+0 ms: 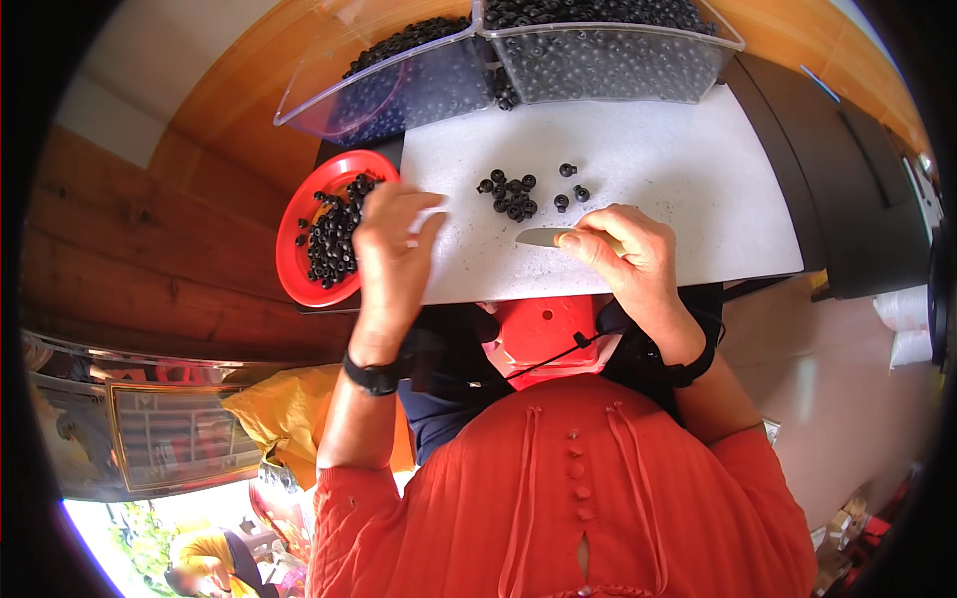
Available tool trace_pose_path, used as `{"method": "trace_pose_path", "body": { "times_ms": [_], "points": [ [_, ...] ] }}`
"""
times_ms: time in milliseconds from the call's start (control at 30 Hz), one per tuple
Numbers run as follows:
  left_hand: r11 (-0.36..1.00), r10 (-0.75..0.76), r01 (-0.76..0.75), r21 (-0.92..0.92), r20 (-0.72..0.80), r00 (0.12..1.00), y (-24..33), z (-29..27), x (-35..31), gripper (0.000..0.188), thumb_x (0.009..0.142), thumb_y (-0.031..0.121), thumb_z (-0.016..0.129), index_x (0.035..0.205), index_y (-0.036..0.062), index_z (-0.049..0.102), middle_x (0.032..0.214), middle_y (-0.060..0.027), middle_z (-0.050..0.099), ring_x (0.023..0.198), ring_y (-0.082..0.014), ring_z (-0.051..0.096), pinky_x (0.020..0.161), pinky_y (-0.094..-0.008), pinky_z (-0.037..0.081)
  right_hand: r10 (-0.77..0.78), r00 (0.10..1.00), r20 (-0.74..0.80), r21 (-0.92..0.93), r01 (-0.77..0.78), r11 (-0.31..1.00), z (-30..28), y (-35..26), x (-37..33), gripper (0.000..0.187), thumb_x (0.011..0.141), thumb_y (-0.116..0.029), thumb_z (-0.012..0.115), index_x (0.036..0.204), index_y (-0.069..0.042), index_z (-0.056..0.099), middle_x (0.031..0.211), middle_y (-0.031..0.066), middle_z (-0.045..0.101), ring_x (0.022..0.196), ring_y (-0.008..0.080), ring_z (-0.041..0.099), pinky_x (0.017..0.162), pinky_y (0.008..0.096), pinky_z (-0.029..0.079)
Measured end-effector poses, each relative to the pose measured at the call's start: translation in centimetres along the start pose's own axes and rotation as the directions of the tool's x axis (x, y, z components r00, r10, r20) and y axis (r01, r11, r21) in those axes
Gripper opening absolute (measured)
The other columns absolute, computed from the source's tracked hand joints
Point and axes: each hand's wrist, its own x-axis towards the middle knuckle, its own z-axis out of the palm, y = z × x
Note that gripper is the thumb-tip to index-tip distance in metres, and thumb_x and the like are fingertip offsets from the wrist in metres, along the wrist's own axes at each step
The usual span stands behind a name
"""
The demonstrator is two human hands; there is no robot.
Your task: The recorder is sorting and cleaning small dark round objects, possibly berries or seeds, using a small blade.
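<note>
My right hand (633,254) is closed on a small knife (541,237), its short pale blade pointing left over the white work surface (688,159). My left hand (392,244) hovers between that surface and the red plate (286,254), thumb and fingers apart, with nothing visible between them. Shiny black parts, small and round with a narrow neck, form a loose cluster (513,194) beyond the blade. A few single black parts (581,193) lie just right of the cluster. More small black pieces (334,234) heap up on the red plate, partly covered by my left hand.
Two clear plastic bins full of black parts stand at the back, a left bin (384,85) and a right bin (608,65). Dark specks dot the white surface. A red object (546,334) sits below its front edge. A yellow bag (289,409) lies at the left.
</note>
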Motion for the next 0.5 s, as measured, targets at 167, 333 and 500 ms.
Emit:
{"method": "trace_pose_path", "body": {
  "times_ms": [167,333,500],
  "points": [
    [0.965,0.211,-0.231,0.123,0.157,0.965,0.3,4.6,1.3,0.017,0.078,0.003,0.076,0.094,0.0014,0.073,0.095,-0.0128,0.064,0.093,-0.0335,0.063,0.079,-0.0412,0.053,0.018,1.000,-0.022,0.046,-0.017,0.999,0.1,-0.4,0.0,0.017,0.086,-0.012,0.081,0.080,0.000,0.070,0.070,0.0093,0.066,0.060,0.0204,0.061,0.056,0.0330,0.047],
    [0.953,0.206,-0.248,0.177,0.225,0.952,0.1,4.5,1.4,0.019,0.076,0.000,0.073,0.095,0.0026,0.072,0.092,-0.0120,0.063,0.093,-0.0341,0.062,0.079,-0.0420,0.053,-0.008,0.999,-0.041,0.071,0.011,0.997,-0.1,-0.2,0.0,0.017,0.087,-0.012,0.081,0.080,0.000,0.070,0.071,0.0094,0.067,0.061,0.0213,0.062,0.057,0.0332,0.047],
    [0.986,0.166,-0.162,-0.038,0.252,0.953,0.0,1.4,0.7,0.026,0.081,-0.003,0.072,0.105,0.0056,0.076,0.097,-0.0056,0.068,0.086,-0.0165,0.064,0.072,-0.0300,0.050,-0.086,0.996,-0.035,0.018,0.086,0.996,-0.2,0.1,0.2,0.018,0.086,-0.014,0.081,0.080,-0.001,0.070,0.071,0.0085,0.068,0.062,0.0224,0.063,0.057,0.0345,0.048]
  ]
}}
